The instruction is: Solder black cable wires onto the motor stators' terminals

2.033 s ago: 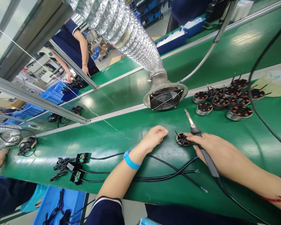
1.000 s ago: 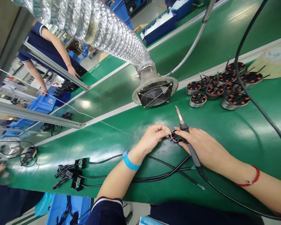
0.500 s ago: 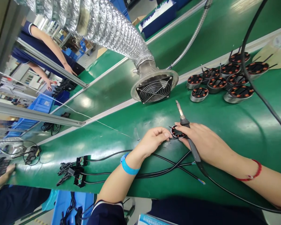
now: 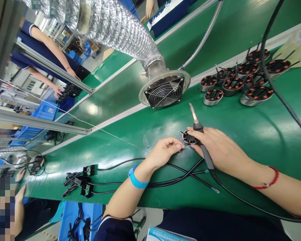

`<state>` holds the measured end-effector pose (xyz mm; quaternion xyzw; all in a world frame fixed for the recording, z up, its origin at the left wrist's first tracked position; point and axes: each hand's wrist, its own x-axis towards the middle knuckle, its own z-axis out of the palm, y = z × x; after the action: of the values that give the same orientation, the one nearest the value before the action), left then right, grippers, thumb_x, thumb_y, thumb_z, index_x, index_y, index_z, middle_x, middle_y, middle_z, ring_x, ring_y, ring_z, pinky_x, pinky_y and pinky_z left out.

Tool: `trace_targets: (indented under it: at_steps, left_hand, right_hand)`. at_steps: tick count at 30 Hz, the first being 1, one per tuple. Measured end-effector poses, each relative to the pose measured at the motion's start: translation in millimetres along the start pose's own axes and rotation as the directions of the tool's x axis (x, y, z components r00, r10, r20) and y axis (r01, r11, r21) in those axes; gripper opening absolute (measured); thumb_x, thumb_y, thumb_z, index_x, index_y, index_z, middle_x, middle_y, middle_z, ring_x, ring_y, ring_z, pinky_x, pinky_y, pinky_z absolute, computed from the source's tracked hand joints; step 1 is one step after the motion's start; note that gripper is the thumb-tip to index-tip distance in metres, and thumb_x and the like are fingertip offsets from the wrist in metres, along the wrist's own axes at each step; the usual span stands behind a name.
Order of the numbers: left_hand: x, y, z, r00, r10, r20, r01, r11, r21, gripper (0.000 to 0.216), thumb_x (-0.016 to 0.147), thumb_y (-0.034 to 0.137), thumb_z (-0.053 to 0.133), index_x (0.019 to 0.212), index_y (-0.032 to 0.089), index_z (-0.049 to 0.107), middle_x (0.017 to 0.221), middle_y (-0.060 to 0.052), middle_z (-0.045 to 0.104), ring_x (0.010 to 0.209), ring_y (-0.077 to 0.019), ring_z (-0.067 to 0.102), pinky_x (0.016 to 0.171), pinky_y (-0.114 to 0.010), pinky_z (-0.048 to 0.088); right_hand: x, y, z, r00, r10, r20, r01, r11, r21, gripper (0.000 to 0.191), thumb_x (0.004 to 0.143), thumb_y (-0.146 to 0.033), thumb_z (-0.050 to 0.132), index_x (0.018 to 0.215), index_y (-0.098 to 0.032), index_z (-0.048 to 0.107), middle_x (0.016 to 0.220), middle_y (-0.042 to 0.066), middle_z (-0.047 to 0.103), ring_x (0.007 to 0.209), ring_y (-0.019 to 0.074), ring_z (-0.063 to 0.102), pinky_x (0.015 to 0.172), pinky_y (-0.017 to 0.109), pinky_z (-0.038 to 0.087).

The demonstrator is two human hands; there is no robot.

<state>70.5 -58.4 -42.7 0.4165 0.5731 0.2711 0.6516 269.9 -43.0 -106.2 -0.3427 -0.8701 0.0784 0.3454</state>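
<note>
My right hand (image 4: pixel 222 152) is closed around a soldering iron (image 4: pixel 198 128), its bare metal tip pointing away from me over the bench. The thumb and fingers of that hand also steady a small round motor stator (image 4: pixel 188 138), black inside with orange windings and a silver rim. At the stator's left side, my left hand (image 4: pixel 165 150) pinches a thin dark wire between thumb and forefinger. Where the wire meets the stator is too small to make out. Black cables (image 4: pixel 175 182) run beneath my left forearm, one ending in stripped coloured wires.
Several similar stators (image 4: pixel 232 86) stand at the back right. A fume extractor fan (image 4: pixel 165 92) hangs from a silver duct (image 4: pixel 125 33). Small black boxes with circuit boards (image 4: pixel 86 190) lie left. Below the bench edge sits a blue bin (image 4: pixel 69 214). Co-workers' hands show further off.
My left fingertips have shifted slightly away from the stator, showing more dark wire. The iron stays in my right hand. A co-worker's hand has appeared by the far blue box.
</note>
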Motion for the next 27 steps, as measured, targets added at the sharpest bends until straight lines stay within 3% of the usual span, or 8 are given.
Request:
trace_targets:
  at_steps: [4, 7, 11, 13, 15, 18, 23, 27]
  left_hand:
    - [3, -2, -3, 0.987, 0.13, 0.096, -0.139, 0.986, 0.093, 0.015, 0.084, 0.026, 0.065, 0.077, 0.013, 0.065, 0.076, -0.003, 0.064, 0.073, -0.0111, 0.054, 0.076, -0.025, 0.043]
    - [-5, -4, -2, 0.984, 0.137, 0.115, -0.167, 0.936, 0.309, 0.013, 0.09, 0.024, 0.059, 0.093, 0.015, 0.067, 0.082, -0.003, 0.064, 0.074, -0.0122, 0.055, 0.075, -0.026, 0.044]
    - [-30, -9, 8, 0.971, 0.035, 0.238, -0.206, 0.631, 0.748, 0.023, 0.088, 0.035, 0.068, 0.105, 0.019, 0.066, 0.095, -0.004, 0.065, 0.08, -0.0168, 0.058, 0.073, -0.029, 0.045]
    - [-43, -12, 14, 0.952, 0.028, 0.304, -0.282, 0.463, 0.84, 0.02, 0.093, 0.034, 0.062, 0.105, 0.019, 0.068, 0.102, -0.007, 0.066, 0.084, -0.0192, 0.061, 0.072, -0.03, 0.047]
    - [-54, -15, 18, 0.915, 0.06, 0.399, -0.39, 0.385, 0.836, 0.022, 0.098, 0.03, 0.052, 0.108, 0.019, 0.068, 0.102, -0.008, 0.067, 0.083, -0.0191, 0.063, 0.067, -0.029, 0.046]
    - [-62, -19, 20, 0.847, 0.075, 0.527, -0.517, 0.347, 0.782, 0.027, 0.101, 0.026, 0.044, 0.114, 0.019, 0.067, 0.095, -0.006, 0.068, 0.08, -0.0175, 0.065, 0.063, -0.027, 0.045]
    - [-53, -25, 24, 0.928, 0.077, 0.363, -0.37, 0.28, 0.886, 0.024, 0.098, 0.028, 0.05, 0.111, 0.015, 0.066, 0.105, -0.012, 0.067, 0.082, -0.0213, 0.066, 0.066, -0.031, 0.049]
    - [-45, -17, 23, 0.956, 0.19, 0.223, -0.291, 0.53, 0.796, 0.014, 0.094, 0.026, 0.057, 0.092, 0.016, 0.066, 0.095, -0.009, 0.067, 0.087, -0.0206, 0.063, 0.076, -0.03, 0.049]
  right_hand:
    - [2, 0, 0, 1.0, -0.005, 0.004, 0.005, 1.0, 0.001, 0.03, 0.102, -0.02, 0.04, 0.127, -0.015, 0.057, 0.096, 0.01, 0.067, 0.083, 0.024, 0.062, 0.075, 0.037, 0.049]
    - [2, 6, -1, 1.0, 0.009, 0.027, -0.01, 1.0, 0.028, 0.03, 0.103, -0.02, 0.039, 0.127, -0.016, 0.056, 0.1, 0.01, 0.068, 0.086, 0.0238, 0.063, 0.077, 0.037, 0.051]
    - [1, 16, -9, 0.998, 0.047, 0.032, -0.049, 0.995, 0.092, 0.035, 0.1, -0.025, 0.048, 0.134, -0.017, 0.052, 0.112, 0.012, 0.069, 0.098, 0.026, 0.066, 0.085, 0.041, 0.054]
    - [1, 17, -15, 0.994, 0.104, 0.028, -0.107, 0.989, 0.105, 0.039, 0.099, -0.027, 0.053, 0.137, -0.019, 0.052, 0.117, 0.012, 0.069, 0.102, 0.0273, 0.067, 0.088, 0.043, 0.055]
    - [2, 17, -19, 0.987, 0.164, 0.004, -0.163, 0.98, 0.113, 0.04, 0.099, -0.029, 0.054, 0.138, -0.02, 0.052, 0.119, 0.012, 0.069, 0.104, 0.0281, 0.067, 0.09, 0.045, 0.056]
    - [3, 15, -23, 0.978, 0.206, -0.047, -0.198, 0.972, 0.129, 0.038, 0.101, -0.032, 0.055, 0.137, -0.02, 0.052, 0.12, 0.012, 0.069, 0.105, 0.0279, 0.069, 0.09, 0.044, 0.057]
    - [4, 14, -24, 0.981, 0.179, -0.076, -0.169, 0.978, 0.122, 0.035, 0.1, -0.028, 0.056, 0.134, -0.02, 0.053, 0.117, 0.012, 0.07, 0.103, 0.0275, 0.07, 0.09, 0.044, 0.059]
    - [5, 6, -31, 0.979, 0.189, -0.076, -0.167, 0.958, 0.232, 0.033, 0.099, -0.024, 0.055, 0.132, -0.025, 0.052, 0.113, 0.008, 0.073, 0.101, 0.025, 0.072, 0.09, 0.041, 0.06]
